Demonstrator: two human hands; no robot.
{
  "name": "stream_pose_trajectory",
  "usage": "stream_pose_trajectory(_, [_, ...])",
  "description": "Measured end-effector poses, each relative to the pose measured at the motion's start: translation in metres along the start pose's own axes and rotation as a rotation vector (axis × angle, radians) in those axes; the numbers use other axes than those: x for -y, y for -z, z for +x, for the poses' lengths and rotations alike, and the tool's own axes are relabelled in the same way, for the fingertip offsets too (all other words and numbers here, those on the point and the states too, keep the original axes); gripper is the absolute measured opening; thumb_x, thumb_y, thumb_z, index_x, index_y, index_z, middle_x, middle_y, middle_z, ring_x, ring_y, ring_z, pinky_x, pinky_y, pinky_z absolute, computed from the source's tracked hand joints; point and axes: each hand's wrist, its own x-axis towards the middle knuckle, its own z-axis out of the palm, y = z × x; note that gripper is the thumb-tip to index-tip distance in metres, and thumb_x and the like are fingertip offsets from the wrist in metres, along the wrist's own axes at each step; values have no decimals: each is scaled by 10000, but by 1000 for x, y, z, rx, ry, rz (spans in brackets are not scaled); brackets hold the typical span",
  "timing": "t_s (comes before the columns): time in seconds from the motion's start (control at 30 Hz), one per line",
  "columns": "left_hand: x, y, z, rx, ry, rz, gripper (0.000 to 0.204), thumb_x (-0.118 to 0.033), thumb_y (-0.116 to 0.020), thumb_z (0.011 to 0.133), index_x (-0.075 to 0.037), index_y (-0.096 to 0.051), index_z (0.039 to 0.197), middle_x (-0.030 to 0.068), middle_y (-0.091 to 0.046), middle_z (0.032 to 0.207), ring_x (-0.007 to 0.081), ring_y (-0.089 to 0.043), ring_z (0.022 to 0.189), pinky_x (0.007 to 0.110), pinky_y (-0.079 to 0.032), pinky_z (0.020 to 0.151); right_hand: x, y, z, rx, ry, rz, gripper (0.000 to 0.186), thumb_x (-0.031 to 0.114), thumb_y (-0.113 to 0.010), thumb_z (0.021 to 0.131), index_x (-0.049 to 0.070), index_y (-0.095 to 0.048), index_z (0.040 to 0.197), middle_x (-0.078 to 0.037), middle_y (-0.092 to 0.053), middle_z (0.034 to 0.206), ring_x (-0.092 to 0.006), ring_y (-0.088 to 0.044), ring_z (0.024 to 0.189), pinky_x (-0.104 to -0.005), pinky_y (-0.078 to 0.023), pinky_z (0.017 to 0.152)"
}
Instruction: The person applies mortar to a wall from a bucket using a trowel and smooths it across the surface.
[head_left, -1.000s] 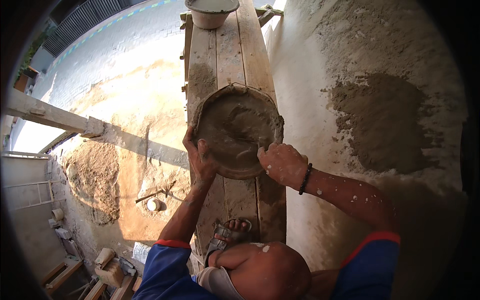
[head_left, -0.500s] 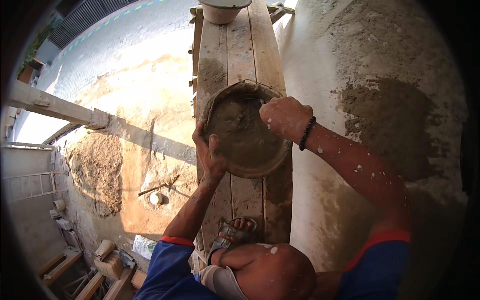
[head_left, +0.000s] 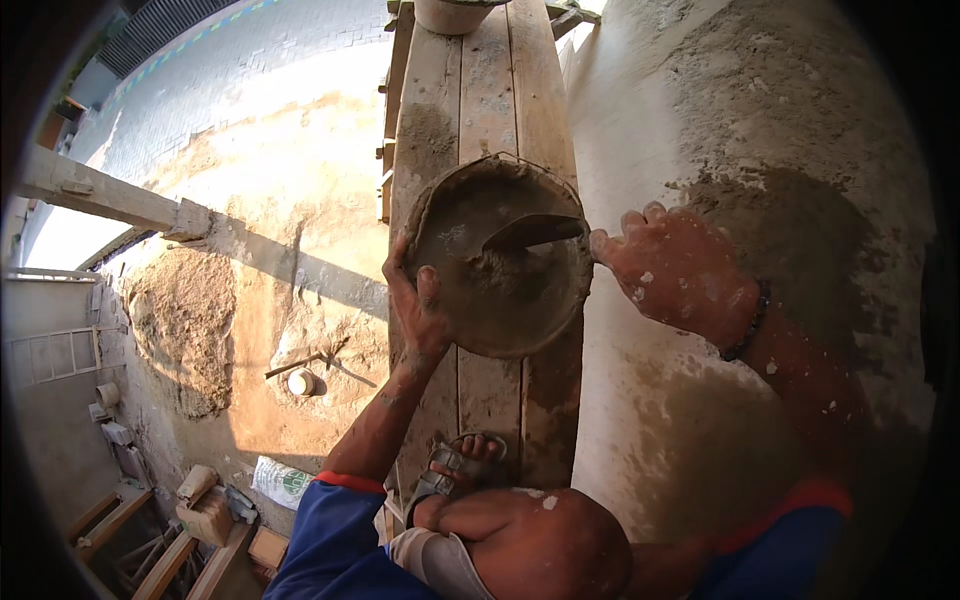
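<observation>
A round bucket (head_left: 500, 352) of wet grey-brown mortar (head_left: 470, 290) rests on the wooden planks in front of me. My left hand (head_left: 424, 315) grips its left side, thumb over the rim and fingers round the outside. In my right hand (head_left: 680, 270), at the bucket's right edge, is the handle of a trowel (head_left: 535, 231). The dark blade reaches over the rim, tilted, its tip at the mortar near the middle. Part of the handle is hidden by my closed fingers.
Raised planks (head_left: 487, 100) carry me, my sandalled foot and a second bucket (head_left: 452, 17) at the far end. A wall (head_left: 640, 400) with patches of wet mortar runs along the right. Below left lie a sand heap (head_left: 185, 330), a white sack (head_left: 282, 480) and a wooden beam (head_left: 110, 205).
My right hand has moved right and slightly nearer, from over the bucket to beyond its rim. The trowel blade now shows above the mortar. My left hand keeps its hold.
</observation>
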Motion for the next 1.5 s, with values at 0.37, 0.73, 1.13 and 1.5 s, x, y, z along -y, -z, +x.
stream_pose_trajectory(0.37, [-11,4,-1,-17,45,13,636,-418,-419,1027,48,-272,1435,193,-414,1363,264,-424,1253,390,-342,1069,14,-73,120,319,-125,5,168,161,-638,794,100,-733,919,-114,-714,985,-298,-694,944,-420,-574,779])
stream_pose_trajectory(0.73, [-1,2,-3,-38,-30,106,657,-426,-427,1022,53,-265,1442,195,-383,1391,270,-409,1272,390,-333,1074,-22,-88,97,547,36,290,330,185,-482,841,-28,-652,1028,-231,-705,920,-299,-710,904,-417,-563,779])
stream_pose_trajectory(1.13, [-8,-2,-2,-55,-53,88,740,-520,-434,991,72,-321,1420,236,-396,1393,329,-389,1310,430,-290,1108,9,-136,38,309,-78,1109,360,260,-590,928,-15,-608,1158,-146,-652,878,-223,-658,701,-365,-558,610])
stream_pose_trajectory(1.5, [-13,1,0,-27,-84,139,739,-521,-370,1014,89,-296,1425,240,-401,1396,331,-397,1310,415,-298,1104,35,-138,11,331,-409,1631,456,281,-590,953,-54,-540,1259,-60,-603,728,-105,-579,576,-273,-500,507])
